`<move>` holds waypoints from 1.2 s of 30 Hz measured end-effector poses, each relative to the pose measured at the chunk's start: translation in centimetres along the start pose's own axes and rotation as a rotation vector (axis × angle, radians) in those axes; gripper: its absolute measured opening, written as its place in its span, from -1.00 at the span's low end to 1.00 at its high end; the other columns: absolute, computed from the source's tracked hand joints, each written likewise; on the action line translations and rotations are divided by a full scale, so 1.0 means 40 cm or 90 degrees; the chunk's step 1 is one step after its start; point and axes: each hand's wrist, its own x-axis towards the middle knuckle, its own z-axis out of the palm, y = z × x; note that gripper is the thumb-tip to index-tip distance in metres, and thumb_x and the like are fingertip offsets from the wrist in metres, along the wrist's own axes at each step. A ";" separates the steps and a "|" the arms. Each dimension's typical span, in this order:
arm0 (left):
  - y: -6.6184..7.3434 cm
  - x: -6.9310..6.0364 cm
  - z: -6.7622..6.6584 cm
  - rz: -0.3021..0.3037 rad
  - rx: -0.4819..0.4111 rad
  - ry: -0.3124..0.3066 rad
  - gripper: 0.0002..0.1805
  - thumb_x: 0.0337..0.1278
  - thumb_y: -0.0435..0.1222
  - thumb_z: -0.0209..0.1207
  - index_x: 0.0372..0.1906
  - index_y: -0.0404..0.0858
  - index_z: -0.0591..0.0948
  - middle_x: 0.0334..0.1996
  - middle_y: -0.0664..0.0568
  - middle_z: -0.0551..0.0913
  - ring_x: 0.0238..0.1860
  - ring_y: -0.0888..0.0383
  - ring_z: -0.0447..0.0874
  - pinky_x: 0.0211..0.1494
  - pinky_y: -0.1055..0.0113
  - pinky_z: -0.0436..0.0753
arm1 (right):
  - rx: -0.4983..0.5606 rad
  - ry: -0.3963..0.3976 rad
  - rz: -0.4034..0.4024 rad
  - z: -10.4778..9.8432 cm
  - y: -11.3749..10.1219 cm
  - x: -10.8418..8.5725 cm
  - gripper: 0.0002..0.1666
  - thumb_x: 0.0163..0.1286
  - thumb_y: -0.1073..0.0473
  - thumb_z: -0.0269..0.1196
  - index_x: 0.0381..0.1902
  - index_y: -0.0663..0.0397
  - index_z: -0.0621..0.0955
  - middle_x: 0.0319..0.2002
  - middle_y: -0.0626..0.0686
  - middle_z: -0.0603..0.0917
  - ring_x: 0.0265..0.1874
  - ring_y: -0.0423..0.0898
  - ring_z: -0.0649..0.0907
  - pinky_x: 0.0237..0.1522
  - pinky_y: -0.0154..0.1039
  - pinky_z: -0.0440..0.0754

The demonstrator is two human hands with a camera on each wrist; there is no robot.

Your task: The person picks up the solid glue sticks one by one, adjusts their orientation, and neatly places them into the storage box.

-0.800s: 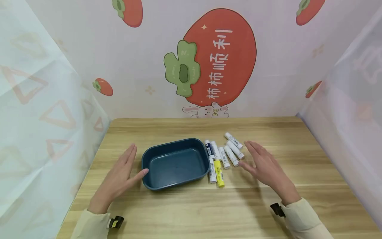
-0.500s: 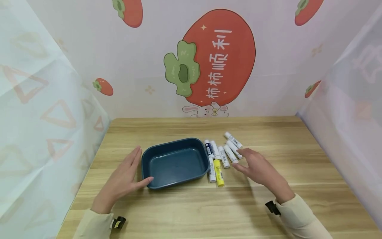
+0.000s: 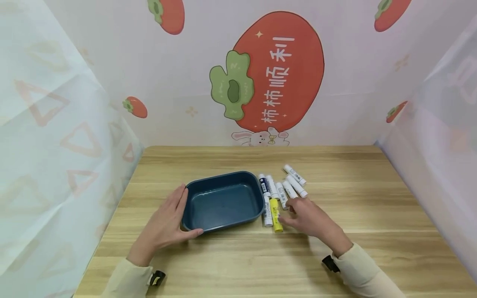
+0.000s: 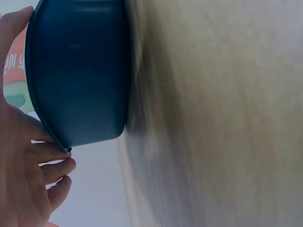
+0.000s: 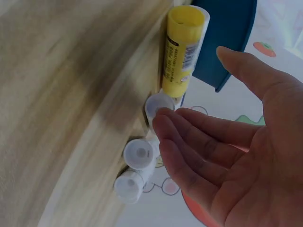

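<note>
A dark blue rectangular tray [image 3: 223,205] with rounded corners sits on the wooden table, nothing inside it. My left hand [image 3: 165,225] touches its left end, thumb along the near rim and fingers against the left side; in the left wrist view the fingertips rest at the rim. Beside the tray's right end lies a yellow glue stick [image 3: 276,215], next to a white glue stick [image 3: 268,212]. My right hand [image 3: 311,219] hovers over the near ends of the glue sticks, thumb by the yellow one. Its fingers are loosely bent and hold nothing in the right wrist view.
A dark blue and white glue stick [image 3: 264,185] lies against the tray's right end. More white glue sticks [image 3: 294,174] fan out to its right. Behind the table [image 3: 238,269] stands a printed wall sheet [image 3: 346,82], and white sheets flank both sides.
My left hand has moved right and come onto the tray's left end. The right hand has moved left and nearer, from the right-hand white glue sticks toward the yellow one.
</note>
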 end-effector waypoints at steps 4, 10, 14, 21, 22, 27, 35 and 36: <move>0.011 0.001 0.005 -0.001 0.012 0.000 0.49 -0.04 0.53 0.27 0.66 -0.49 0.03 0.71 -0.32 -0.03 0.71 -0.26 0.02 0.67 -0.20 0.26 | -0.010 0.015 0.029 0.012 -0.006 -0.003 -0.58 0.34 -0.07 0.49 -0.25 0.18 0.66 -0.55 -0.08 0.51 -0.60 -0.22 0.43 -0.55 -0.34 0.39; 0.019 0.004 0.014 -0.003 0.036 -0.004 0.56 -0.11 0.59 0.24 0.67 -0.49 0.00 0.73 -0.31 -0.08 0.72 -0.26 -0.02 0.68 -0.21 0.24 | -0.032 0.052 0.048 0.021 -0.017 -0.012 -0.53 0.28 -0.10 0.52 -0.25 0.23 0.68 -0.51 -0.02 0.61 -0.58 -0.20 0.49 -0.52 -0.31 0.46; 0.021 0.004 0.014 0.002 0.058 0.002 0.57 -0.13 0.61 0.22 0.66 -0.49 0.02 0.72 -0.32 -0.07 0.72 -0.27 0.00 0.67 -0.20 0.25 | -0.026 0.083 0.064 0.032 -0.022 -0.015 -0.49 0.22 -0.08 0.56 -0.20 0.27 0.70 -0.52 -0.03 0.62 -0.58 -0.20 0.52 -0.53 -0.30 0.49; 0.022 -0.001 0.011 -0.007 0.062 -0.003 0.54 -0.07 0.58 0.21 0.66 -0.50 0.00 0.71 -0.35 -0.05 0.72 -0.27 -0.03 0.67 -0.21 0.24 | -0.003 0.119 0.090 0.048 -0.033 -0.009 -0.43 0.15 -0.06 0.60 -0.16 0.32 0.70 -0.51 -0.02 0.65 -0.55 -0.18 0.56 -0.50 -0.27 0.55; 0.022 -0.002 0.012 -0.010 0.058 -0.005 0.53 -0.06 0.58 0.22 0.67 -0.50 -0.01 0.71 -0.35 -0.06 0.72 -0.26 -0.04 0.67 -0.22 0.24 | 0.003 0.118 0.092 0.051 -0.035 -0.008 -0.46 0.14 -0.05 0.60 -0.19 0.30 0.70 -0.52 -0.03 0.63 -0.56 -0.18 0.54 -0.51 -0.29 0.54; 0.021 -0.005 0.014 -0.021 0.044 -0.011 0.51 -0.02 0.55 0.22 0.68 -0.49 -0.04 0.73 -0.33 -0.11 0.73 -0.25 -0.08 0.67 -0.24 0.23 | 0.020 0.081 0.110 0.063 -0.045 0.000 -0.56 0.14 -0.01 0.60 -0.47 0.13 0.58 -0.61 -0.07 0.47 -0.62 -0.19 0.43 -0.57 -0.34 0.34; 0.024 0.000 0.017 -0.026 0.043 -0.020 0.50 0.00 0.56 0.20 0.68 -0.47 -0.05 0.73 -0.31 -0.11 0.74 -0.24 -0.09 0.69 -0.23 0.20 | 0.002 0.042 0.137 0.075 -0.051 0.012 -0.63 0.16 0.11 0.53 -0.54 0.07 0.52 -0.59 0.00 0.50 -0.64 -0.11 0.45 -0.59 -0.27 0.35; 0.025 0.000 0.017 -0.027 0.043 -0.021 0.50 0.00 0.57 0.19 0.68 -0.47 -0.05 0.73 -0.31 -0.11 0.74 -0.24 -0.08 0.69 -0.23 0.20 | 0.001 0.040 0.140 0.076 -0.050 0.013 -0.64 0.15 0.12 0.52 -0.55 0.06 0.52 -0.59 0.00 0.50 -0.64 -0.11 0.45 -0.60 -0.27 0.35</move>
